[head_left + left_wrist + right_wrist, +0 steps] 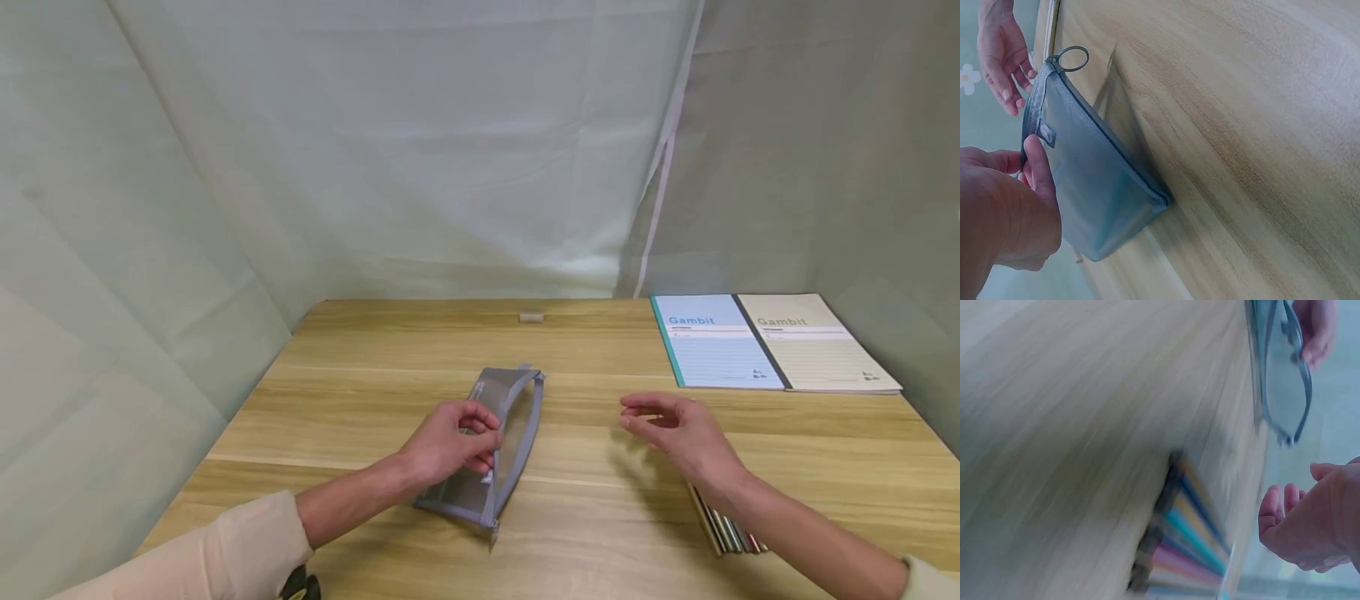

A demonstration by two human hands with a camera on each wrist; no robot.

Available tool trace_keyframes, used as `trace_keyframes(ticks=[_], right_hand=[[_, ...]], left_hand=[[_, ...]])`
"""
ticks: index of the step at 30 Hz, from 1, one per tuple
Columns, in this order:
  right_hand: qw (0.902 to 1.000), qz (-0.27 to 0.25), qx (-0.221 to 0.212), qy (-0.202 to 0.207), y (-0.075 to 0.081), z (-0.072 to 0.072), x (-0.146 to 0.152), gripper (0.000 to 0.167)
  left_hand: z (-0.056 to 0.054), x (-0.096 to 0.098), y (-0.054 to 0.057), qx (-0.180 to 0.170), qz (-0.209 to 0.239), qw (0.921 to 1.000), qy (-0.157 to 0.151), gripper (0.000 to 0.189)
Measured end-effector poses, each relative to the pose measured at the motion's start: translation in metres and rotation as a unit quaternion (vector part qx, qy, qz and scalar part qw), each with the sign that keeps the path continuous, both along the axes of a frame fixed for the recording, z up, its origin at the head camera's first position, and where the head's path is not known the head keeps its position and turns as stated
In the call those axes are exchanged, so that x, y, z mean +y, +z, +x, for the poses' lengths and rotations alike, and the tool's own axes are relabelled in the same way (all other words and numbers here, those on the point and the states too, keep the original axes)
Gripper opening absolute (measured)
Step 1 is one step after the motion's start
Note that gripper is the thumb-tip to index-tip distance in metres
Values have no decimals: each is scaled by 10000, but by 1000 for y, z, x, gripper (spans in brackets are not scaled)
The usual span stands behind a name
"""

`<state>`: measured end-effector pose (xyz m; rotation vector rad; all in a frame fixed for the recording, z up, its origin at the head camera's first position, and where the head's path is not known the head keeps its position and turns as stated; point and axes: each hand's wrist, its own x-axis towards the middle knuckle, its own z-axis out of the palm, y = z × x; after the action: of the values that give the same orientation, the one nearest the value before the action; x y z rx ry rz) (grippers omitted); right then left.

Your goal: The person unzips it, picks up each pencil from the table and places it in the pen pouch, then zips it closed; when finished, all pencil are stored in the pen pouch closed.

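Observation:
A grey see-through zip pouch (480, 493) lies on the wooden table, its zipped mouth gaping toward the right. My left hand (450, 442) pinches one edge of that mouth between thumb and fingers, near a small tag (1047, 132). A ring pull (1074, 58) hangs at one end of the zip. To the right of the pouch, my right hand (693, 442) hovers over the table with loosely bent fingers and nothing in them. Under the right wrist lies a row of coloured pens or pencils (1194, 528), partly hidden by the forearm in the head view and blurred in the right wrist view.
A blue notebook (720, 354) and a cream notebook (817, 346) lie side by side at the back right. Near the far table edge sits a small pale block (532, 317). Pale cloth sheets (465, 150) hang behind the table and at its sides.

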<state>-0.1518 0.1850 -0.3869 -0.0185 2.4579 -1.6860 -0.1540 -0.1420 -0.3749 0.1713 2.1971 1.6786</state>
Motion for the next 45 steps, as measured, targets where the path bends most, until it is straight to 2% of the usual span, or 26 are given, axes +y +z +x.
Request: trace_keyframes(ticks=[9,18,24,31,35,42,45], right_hand=[[9987,432,-115,-249,-10,0,52,59],[9881,1451,40,-501,-18,6,82,65],[9889,1391,128,-507,-27,9,94,61],[9899,1266,243,-587,-40,13,101,46],[9892,1235,434,-663,-46,17,101,43],[9759,1661,1191,-762,-54,21,98,34],[9727,1690,1361,-826,-57,22,97,32]], left_hand=[[-2,-1,2,5,53,9999,92,17],[-5,-2,4,-27,169,9998,100,17],[-6,-3,6,-59,104,9998,164,17],[-7,-4,6,-16,53,9998,169,16],[-7,-4,6,15,19,9999,158,15],[-7,-5,8,27,-68,9998,185,16],[-7,-5,9,32,-98,9998,190,16]])
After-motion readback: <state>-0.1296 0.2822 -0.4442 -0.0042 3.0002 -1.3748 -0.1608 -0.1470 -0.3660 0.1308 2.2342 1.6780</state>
